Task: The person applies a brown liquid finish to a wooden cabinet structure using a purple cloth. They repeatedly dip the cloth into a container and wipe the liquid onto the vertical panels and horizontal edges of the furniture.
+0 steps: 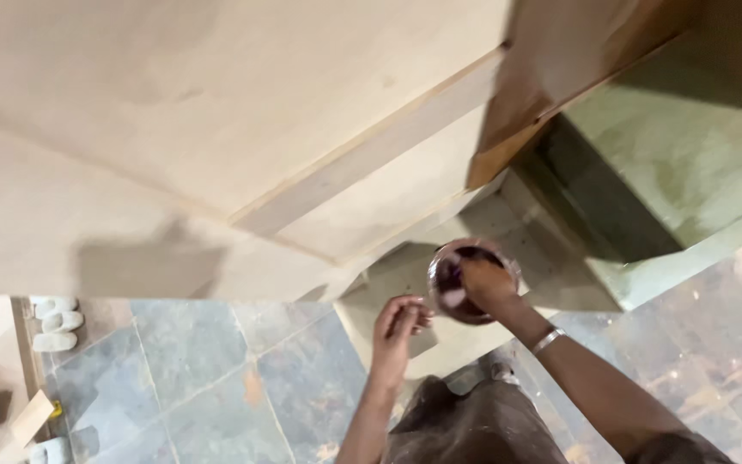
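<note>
You have one package in view: a small round dark-maroon tin point(471, 280), lid off, held up above the grey stone floor point(216, 378). No labels, signs or screens show.

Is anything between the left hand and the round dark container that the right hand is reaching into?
Nothing visible. The left hand sits just beside the round dark container, with only bare pale surface in the small gap. The right hand is at the container's mouth, from the other side.
</note>
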